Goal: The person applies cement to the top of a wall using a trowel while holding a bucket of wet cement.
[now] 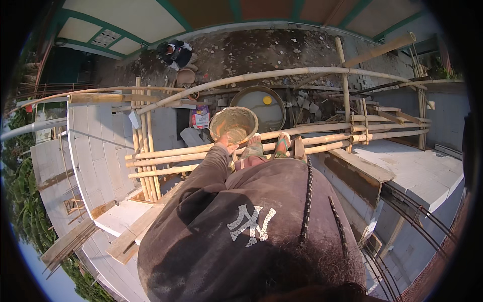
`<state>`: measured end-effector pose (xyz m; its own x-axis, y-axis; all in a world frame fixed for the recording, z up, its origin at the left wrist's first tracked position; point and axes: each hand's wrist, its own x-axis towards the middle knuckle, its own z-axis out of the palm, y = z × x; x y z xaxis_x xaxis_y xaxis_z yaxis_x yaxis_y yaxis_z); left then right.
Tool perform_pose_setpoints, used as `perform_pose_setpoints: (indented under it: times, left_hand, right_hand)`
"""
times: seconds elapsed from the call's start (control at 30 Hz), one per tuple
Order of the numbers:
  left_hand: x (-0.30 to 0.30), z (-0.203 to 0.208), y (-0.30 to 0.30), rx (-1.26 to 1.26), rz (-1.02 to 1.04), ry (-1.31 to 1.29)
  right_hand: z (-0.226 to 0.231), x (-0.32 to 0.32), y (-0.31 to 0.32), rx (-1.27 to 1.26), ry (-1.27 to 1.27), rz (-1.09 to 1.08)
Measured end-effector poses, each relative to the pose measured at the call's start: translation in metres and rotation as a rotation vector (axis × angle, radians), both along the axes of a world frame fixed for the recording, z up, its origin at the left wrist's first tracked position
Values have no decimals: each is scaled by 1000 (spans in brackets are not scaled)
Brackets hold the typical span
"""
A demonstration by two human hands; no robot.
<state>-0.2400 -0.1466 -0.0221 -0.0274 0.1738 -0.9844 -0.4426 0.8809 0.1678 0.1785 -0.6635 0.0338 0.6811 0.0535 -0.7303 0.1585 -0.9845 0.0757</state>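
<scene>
My left hand [230, 144] grips the near rim of a round bucket [217, 132]. Wet grey-brown residue coats the inside of this bucket, and its mouth tilts up toward me. Part of my fingers is hard to make out against the residue. My right hand does not show; my dark, dusty sweatshirt [261, 201] fills the lower middle of the view. Just right of the bucket, my feet in flip-flops [283, 143] rest at the bamboo poles [322, 143].
Below stands a wide round tub [235, 100] of greyish water with a yellow object [267, 100] in it. A person [176, 54] bends near another bucket [185, 76] on the ground. Bamboo rails [282, 73], block walls [95, 146], planks [128, 239] and protruding steel bars [422, 216] surround me.
</scene>
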Motion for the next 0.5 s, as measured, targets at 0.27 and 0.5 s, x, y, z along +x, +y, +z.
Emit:
perform_pose_setpoints:
  times: [0.27, 0.5]
  left_hand:
    - [-30, -39, 10, -50, -36, -58]
    - [-83, -64, 65, -97, -259, 75]
  right_hand:
    - [6, 49, -3, -96, -272, 189]
    - [132, 71, 69, 1314, -791, -1719]
